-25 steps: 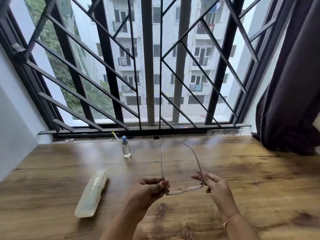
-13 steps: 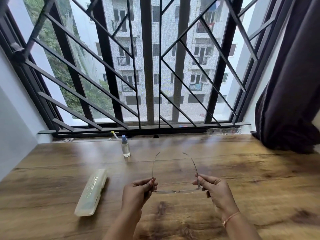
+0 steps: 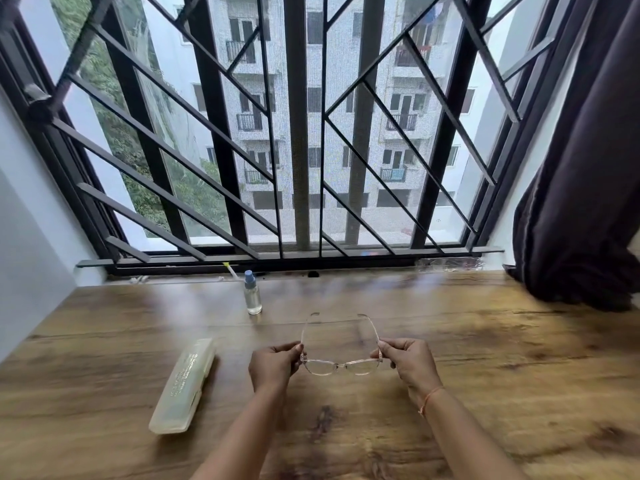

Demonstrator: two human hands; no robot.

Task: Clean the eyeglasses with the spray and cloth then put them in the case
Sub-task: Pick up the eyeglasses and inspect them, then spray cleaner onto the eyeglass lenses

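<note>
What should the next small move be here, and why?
Probably let the left hand release the eyeglasses and reach forward for the spray bottle. Both hands pinch the frame's corners, the right hand can hold it alone, the bottle stands upright just beyond on the left hand's side, and no cloth is in view; the case lies closed.

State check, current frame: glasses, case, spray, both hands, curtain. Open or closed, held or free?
eyeglasses: unfolded, temples pointing away from the person, held by both hands.
left hand: pinches the frame's left end.
right hand: pinches the frame's right end.
case: closed, flat on the table, free.
spray bottle: upright by the window, blue top on, free.
curtain: gathered to the right.
cloth: not in view.
</note>
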